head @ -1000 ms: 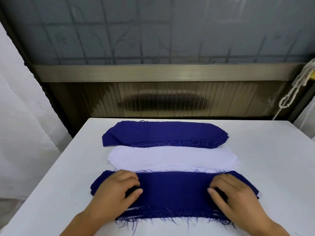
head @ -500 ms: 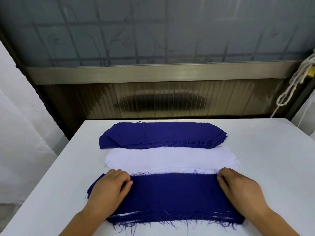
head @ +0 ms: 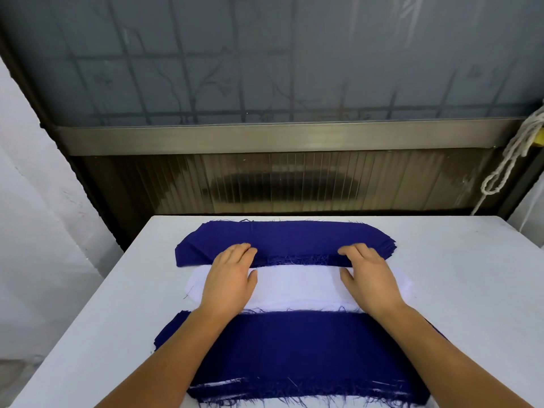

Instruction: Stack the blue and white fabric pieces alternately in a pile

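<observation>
Three lots of fabric lie across the white table (head: 459, 278). At the far edge is a stack of blue pieces (head: 294, 237). In the middle lies a stack of white pieces (head: 297, 287). Nearest me is the mixed pile with a blue piece on top (head: 300, 348) and white edges showing at its near side. My left hand (head: 229, 275) and my right hand (head: 368, 275) stretch over the white stack, their straight fingertips touching the near frayed edge of the far blue stack. Neither hand holds anything that I can see.
A dark ribbed panel and a metal rail (head: 282, 136) rise right behind the table's far edge. A white knotted rope (head: 506, 160) hangs at the right. White cloth (head: 35, 231) drapes on the left. Bare tabletop lies to both sides of the fabric.
Both hands left the near blue-topped pile and moved forward over the white stack to the far blue stack. The view tilted slightly.
</observation>
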